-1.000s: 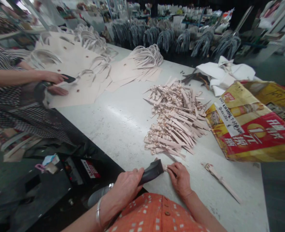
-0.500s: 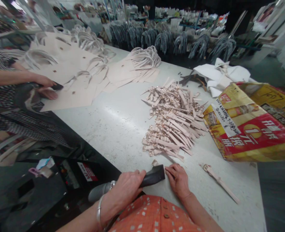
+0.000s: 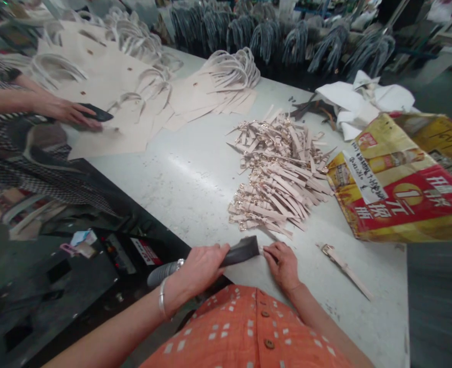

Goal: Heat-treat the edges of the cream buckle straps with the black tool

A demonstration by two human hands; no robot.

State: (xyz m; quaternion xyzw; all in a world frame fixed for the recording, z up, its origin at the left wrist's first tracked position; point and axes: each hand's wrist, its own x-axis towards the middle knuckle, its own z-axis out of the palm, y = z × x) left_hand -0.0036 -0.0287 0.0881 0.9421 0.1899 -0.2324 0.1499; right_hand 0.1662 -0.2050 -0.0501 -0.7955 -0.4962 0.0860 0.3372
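My left hand (image 3: 206, 263) is wrapped around a black flat-mouthed nozzle (image 3: 243, 251) on a grey ribbed hose (image 3: 160, 274). The nozzle's mouth points right, at the fingertips of my right hand (image 3: 281, 263). Those fingers are pinched on a pale strap (image 3: 262, 249), of which only a sliver shows beside the mouth; the nozzle hides the rest. Just beyond both hands lies a heap of pale buckled straps (image 3: 279, 179). One single buckled strap (image 3: 346, 271) rests on the table to the right of my right hand.
A yellow and red carton (image 3: 406, 199) stands at the right, with white scraps (image 3: 358, 102) behind it. Pale sheets (image 3: 114, 143) and looped handles (image 3: 233, 69) cover the table's far left. A co-worker's hands (image 3: 72, 112) hold another dark nozzle there. A black machine (image 3: 95, 286) stands lower left.
The view has tilted down. The buckle that showed above my nozzle is out of sight now. My hands keep nearly the same pose; the co-worker's hand and nozzle have shifted right over the sheets.
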